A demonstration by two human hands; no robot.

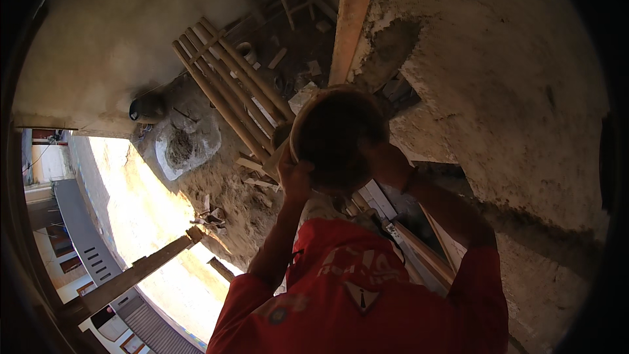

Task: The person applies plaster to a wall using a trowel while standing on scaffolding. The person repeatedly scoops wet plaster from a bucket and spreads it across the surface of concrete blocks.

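Note:
A round bucket [296, 130] is held up in front of my chest, its mouth tilted toward me and its inside in deep shadow. My left hand [296, 176] grips the bucket's lower left rim, thumb over the edge. At the bucket's right side, my right hand [388, 164] reaches over the rim into the dark opening. Its fingers are lost in shadow, so whether they hold something inside is unclear. Too little light falls in the bucket to show its contents.
Bamboo poles [226, 82] joined by a crosspiece lean just beyond the bucket. A wooden beam [352, 26] stands beside the rough plastered wall [504, 78]. Left lie a dark container [147, 109] and a mortar heap [178, 146] on a pale sheet. Planks [426, 249] are near my right side.

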